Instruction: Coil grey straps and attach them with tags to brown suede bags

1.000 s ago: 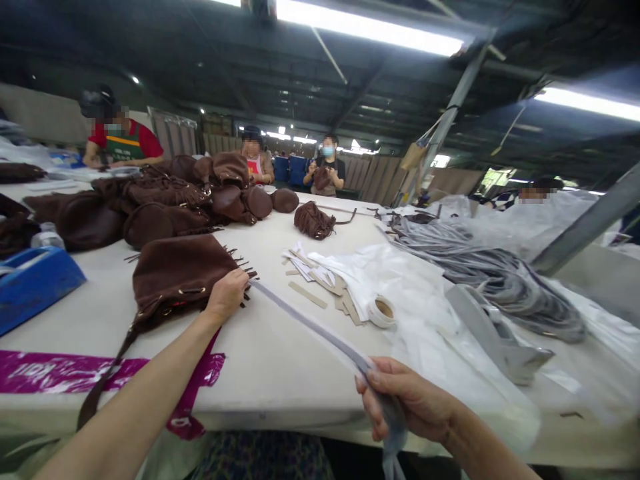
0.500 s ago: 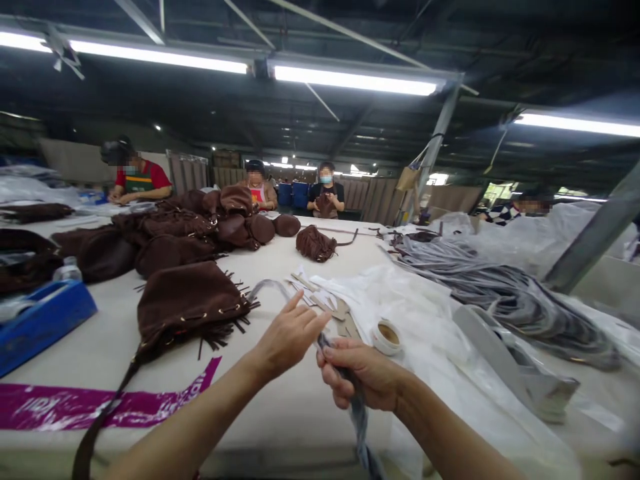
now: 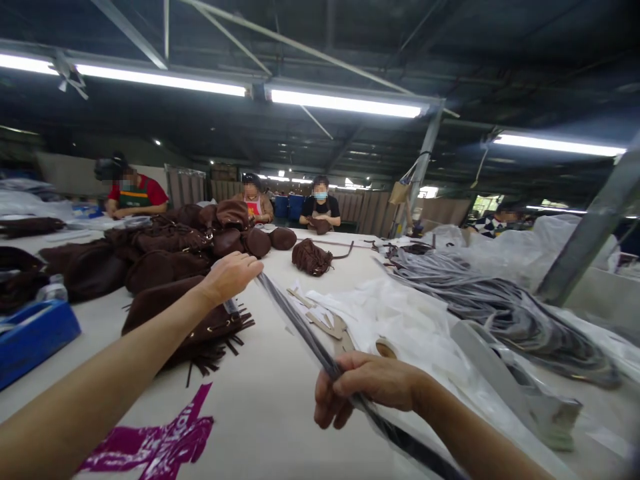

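A long dark strap in clear plastic film (image 3: 300, 327) runs taut on a slant between my two hands. My left hand (image 3: 234, 275) is closed on its far end, above a brown fringed bag (image 3: 173, 293). Nearer to me, my right hand (image 3: 375, 383) has its thumb and fingers wrapped round the strap, whose tail drops toward the lower right edge. My left forearm covers part of the bag, which shows gold eyelets along its fringed edge.
A heap of brown bags (image 3: 160, 257) lies at the left behind a blue box (image 3: 37, 340). Purple printed tape (image 3: 173, 433) is stuck on the near table. Plastic-wrapped straps (image 3: 505, 300) pile up right of a grey tape dispenser (image 3: 520, 383). Several co-workers sit beyond.
My left hand has moved left and away from my right hand, now gripping the strap. The strap between them is stretched straight. My right hand has moved slightly down and right.
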The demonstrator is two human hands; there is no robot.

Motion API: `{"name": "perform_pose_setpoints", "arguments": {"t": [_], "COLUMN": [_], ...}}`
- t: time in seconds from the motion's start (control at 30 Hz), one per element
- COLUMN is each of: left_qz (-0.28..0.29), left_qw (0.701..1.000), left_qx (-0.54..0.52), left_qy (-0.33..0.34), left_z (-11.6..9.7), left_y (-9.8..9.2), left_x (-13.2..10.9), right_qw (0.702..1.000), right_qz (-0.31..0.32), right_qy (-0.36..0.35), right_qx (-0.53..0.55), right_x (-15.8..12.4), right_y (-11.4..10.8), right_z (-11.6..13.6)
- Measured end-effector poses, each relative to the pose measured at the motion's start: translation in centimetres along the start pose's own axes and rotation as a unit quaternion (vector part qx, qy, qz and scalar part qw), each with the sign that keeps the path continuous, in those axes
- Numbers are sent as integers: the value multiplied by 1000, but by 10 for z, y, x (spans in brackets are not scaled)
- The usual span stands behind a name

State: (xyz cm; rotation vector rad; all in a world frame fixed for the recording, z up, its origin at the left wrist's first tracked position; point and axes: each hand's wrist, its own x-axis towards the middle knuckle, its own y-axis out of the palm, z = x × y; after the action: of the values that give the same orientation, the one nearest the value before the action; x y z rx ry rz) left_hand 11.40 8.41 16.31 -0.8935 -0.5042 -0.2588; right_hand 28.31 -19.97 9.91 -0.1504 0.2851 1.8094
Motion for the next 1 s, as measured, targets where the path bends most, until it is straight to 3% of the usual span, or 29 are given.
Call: {"name": "perform_pose_setpoints", "arguments": {"t": [0.1, 0.23, 0.4, 0.53, 0.73, 0.87, 0.93, 1.0], "left_qz": [3, 9, 0, 4, 24, 13, 16, 26], "left_qw": [1000, 999, 999, 996, 992, 987, 985, 981], "left_qx": [7, -11, -52, -78, -87, -73, -68, -55], "left_qy": [15, 29, 12, -39, -90, -140, -160, -183], "left_z": [3, -11, -19, -3, 24, 44, 56, 70], "left_y": [-1, 8, 20, 32, 48, 59, 65, 70], "left_x": [0, -8, -24, -43, -82, -116, -133, -148], "right_qw": [994, 982, 991, 991, 987, 979, 970, 939], "right_qz": [23, 44, 41, -23, -78, -108, -117, -85], "right_qy": [36, 73, 116, 75, 101, 174, 177, 148], "right_qx": [-99, -167, -44, 109, 100, 6, -115, -298], "right_x": [-16, -48, -88, -120, -154, -148, -129, -98], "right_y": [9, 25, 36, 37, 24, 23, 31, 45], "right_z": [14, 12, -11, -32, -30, -5, 14, 32]}}
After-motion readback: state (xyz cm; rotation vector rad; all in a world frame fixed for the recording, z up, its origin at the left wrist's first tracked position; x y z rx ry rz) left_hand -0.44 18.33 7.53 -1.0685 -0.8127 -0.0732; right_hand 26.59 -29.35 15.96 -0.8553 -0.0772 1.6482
